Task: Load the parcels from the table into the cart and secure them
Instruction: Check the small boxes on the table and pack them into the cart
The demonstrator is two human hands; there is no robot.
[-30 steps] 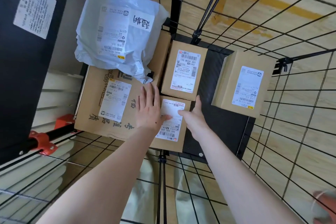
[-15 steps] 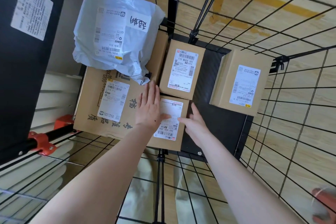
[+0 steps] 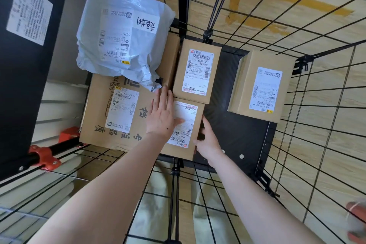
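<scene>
Here the small box (image 3: 189, 114) lies under the flat left hand (image 3: 161, 118), right hand (image 3: 209, 141) flat against its side.

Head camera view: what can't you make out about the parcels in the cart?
Head view: label of the small box, partly covered by the left hand.
Head view: top of the large box, far end hidden under the grey mailer bag.
Head view: the red object, blurred and cut off by the bottom-right corner.
Head view: fine print on every label, too small to read.
</scene>
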